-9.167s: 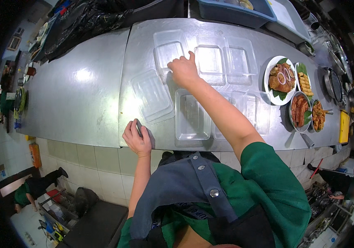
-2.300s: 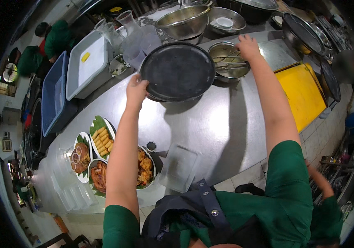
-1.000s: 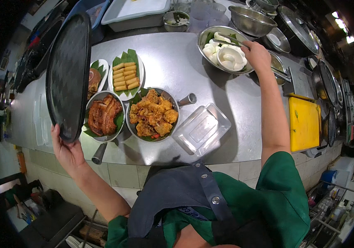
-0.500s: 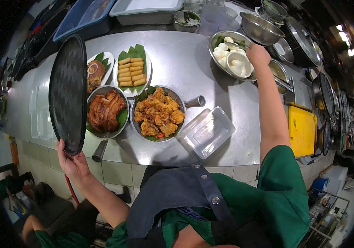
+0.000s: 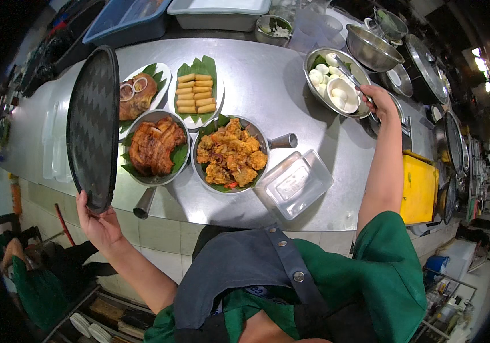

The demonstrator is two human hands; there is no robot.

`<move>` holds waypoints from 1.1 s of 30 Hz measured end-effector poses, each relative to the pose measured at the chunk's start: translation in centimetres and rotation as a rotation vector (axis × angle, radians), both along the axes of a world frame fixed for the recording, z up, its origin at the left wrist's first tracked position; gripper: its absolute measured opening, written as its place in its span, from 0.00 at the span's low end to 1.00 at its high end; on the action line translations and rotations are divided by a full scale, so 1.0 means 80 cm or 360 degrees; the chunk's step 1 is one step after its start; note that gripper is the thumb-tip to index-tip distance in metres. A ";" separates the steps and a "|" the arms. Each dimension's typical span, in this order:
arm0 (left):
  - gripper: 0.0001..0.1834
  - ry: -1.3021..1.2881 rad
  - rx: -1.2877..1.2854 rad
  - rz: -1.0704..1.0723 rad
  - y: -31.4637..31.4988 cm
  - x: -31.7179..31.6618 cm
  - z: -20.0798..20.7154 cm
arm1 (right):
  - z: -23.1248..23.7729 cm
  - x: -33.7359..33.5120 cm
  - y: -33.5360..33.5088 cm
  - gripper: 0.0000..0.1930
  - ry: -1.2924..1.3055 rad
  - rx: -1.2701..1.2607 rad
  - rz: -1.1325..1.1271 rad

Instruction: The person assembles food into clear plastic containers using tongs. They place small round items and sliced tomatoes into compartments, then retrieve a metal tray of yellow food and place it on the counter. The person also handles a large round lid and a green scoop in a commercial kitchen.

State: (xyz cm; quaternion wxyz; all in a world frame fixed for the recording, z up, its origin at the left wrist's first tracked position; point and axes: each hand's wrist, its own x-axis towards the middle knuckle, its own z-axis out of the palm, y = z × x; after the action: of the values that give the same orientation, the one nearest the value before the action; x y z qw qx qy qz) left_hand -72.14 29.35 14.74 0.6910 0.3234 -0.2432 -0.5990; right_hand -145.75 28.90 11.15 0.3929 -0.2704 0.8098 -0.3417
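Since half a second ago our right hand [image 5: 379,97] has drawn back from the far rim of the steel bowl of white boiled eggs [image 5: 336,83] to its near right edge, and the round black tray [image 5: 92,128] has tipped a little further upright at the left end of the steel counter [image 5: 268,86]. Our left hand [image 5: 99,223] is clamped on the tray's lower rim, holding it on edge, it seems so that it stays clear of the food laid out beside it. The right hand is closed around a slim metal utensil, likely tongs [image 5: 345,71], whose tip reaches in over the eggs; a small white dish [image 5: 342,94] sits inside that bowl.

We count four dishes of cooked food: a white plate with a browned piece of meat under onion rings [image 5: 136,94], a plate of spring rolls on green leaves [image 5: 195,94], a handled pan of roast pork slabs [image 5: 154,147], and a second handled pan of fried chicken pieces [image 5: 230,157]. One clear plastic container [image 5: 296,184] lies empty just beside the chicken pan, near the counter's front edge. Several more clear containers show faintly behind the tray; we cannot count them.
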 end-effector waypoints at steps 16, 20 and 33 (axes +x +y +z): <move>0.08 0.0165 -0.0097 0.0777 -0.012 0.135 0.066 | 0.083 0.338 -0.059 0.19 -0.0410 -0.0400 0.0734; 0.08 0.0012 -0.0174 0.1084 -0.026 0.227 0.047 | 0.089 0.486 -0.132 0.18 -0.0368 -0.0304 0.0972; 0.09 0.0156 0.0239 0.1349 0.007 0.424 -0.024 | 0.016 0.837 -0.278 0.14 0.0925 -0.0291 0.1961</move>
State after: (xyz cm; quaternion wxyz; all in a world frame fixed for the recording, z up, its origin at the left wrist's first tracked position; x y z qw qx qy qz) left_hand -38.26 29.91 12.81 0.8612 0.4151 -0.0115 -0.2929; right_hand -78.75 6.63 12.43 0.2580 -0.7942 0.5489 -0.0365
